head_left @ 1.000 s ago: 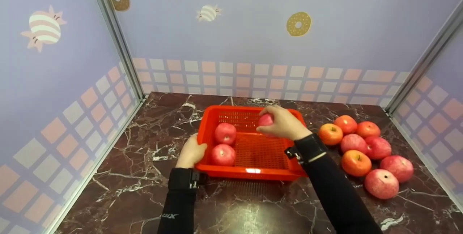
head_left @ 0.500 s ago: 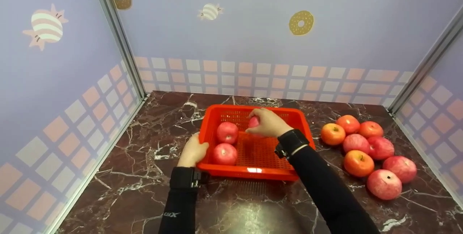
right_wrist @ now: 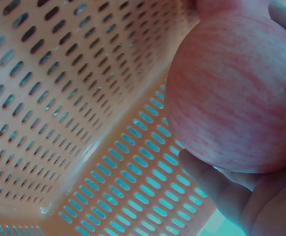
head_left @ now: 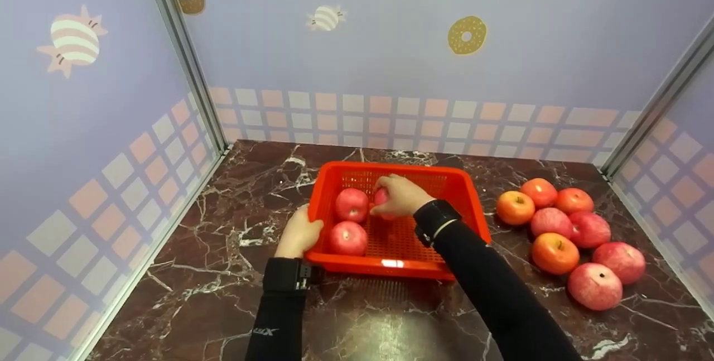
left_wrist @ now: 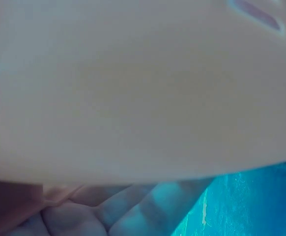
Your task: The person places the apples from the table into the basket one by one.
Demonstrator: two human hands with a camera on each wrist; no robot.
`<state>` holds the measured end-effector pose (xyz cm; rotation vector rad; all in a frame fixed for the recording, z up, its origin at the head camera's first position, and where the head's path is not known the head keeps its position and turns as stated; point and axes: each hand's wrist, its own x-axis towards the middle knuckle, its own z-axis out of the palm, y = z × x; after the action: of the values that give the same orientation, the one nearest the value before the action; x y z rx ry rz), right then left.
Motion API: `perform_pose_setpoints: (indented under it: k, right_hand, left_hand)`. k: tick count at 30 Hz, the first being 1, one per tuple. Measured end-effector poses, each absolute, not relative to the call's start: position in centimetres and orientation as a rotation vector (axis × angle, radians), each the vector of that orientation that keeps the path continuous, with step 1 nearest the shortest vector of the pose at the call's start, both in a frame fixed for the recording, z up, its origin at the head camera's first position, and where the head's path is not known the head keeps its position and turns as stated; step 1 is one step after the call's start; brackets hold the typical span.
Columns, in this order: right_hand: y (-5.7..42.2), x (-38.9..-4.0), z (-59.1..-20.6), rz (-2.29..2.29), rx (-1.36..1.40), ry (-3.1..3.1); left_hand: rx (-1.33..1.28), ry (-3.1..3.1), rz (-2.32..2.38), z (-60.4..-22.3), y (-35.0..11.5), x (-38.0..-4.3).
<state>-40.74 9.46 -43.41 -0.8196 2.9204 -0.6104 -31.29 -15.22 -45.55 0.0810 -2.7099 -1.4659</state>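
A red plastic basket (head_left: 357,266) with slotted walls stands on the table. My left hand (head_left: 300,232) grips its left side, thumb at the rim; in the left wrist view, fingers (left_wrist: 133,211) show below the basket's wall (left_wrist: 143,98). Inside the basket, my right hand (head_left: 404,198) holds a pinkish-red apple (right_wrist: 236,93), fingers and thumb around it. Two more red apples, a rear one (head_left: 351,205) and a front one (head_left: 348,238), sit along the basket's left wall. The held apple is close to the rear one; whether they touch is unclear.
Right of the basket lie several loose apples, among them an orange-yellow one (head_left: 555,253) and a pinkish one (head_left: 595,286). The dark marbled table (head_left: 223,294) is bounded by patterned panels at the back (head_left: 390,59) and both sides.
My right hand has carried its apple leftward and down into the basket, towards the two apples there. My left hand keeps its grip on the basket's left side.
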Motion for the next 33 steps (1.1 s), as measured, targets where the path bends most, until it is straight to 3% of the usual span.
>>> perform_pose_setpoints:
  k: [33]
  right_hand:
    - [8.8, -42.1, -45.9, -0.698, -0.718, 2.785]
  left_hand:
    - [0.093, -2.707, -1.487, -45.6, -15.1, -31.3]
